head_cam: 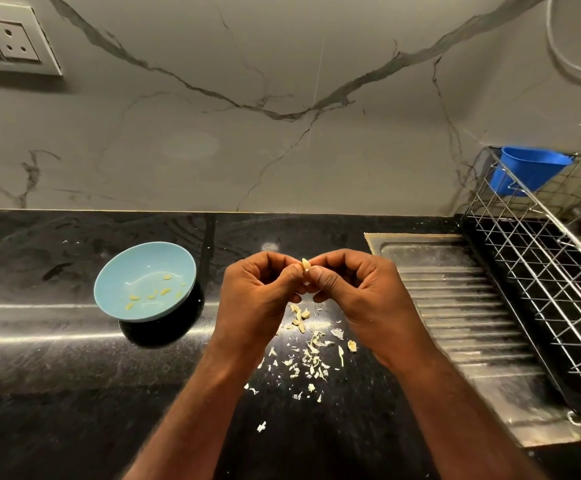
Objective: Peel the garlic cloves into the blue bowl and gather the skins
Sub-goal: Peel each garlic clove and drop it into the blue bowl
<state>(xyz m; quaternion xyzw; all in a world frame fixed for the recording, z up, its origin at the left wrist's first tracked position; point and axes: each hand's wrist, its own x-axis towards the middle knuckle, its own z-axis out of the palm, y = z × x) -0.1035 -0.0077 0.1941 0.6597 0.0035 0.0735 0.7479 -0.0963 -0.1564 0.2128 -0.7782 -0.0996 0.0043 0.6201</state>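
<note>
Where skins [311,358] lie, bowl [136,261] left, rack [542,271] right

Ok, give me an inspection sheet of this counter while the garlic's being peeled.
Surface: black countertop, dusted with skin flecks.
Job's things: blue bowl left of the hands, holding several peeled cloves; garlic clove held between both hands; what look like more cloves on the counter beneath.
Clutter: loose skins scattered under the hands, not gathered.
Grippers: left hand and right hand both pinch the clove.
Cables: white cord looped on the wall, top right.
Surroundings: marble wall, wall socket, steel drainboard, wire rack holding a blue cup.
</note>
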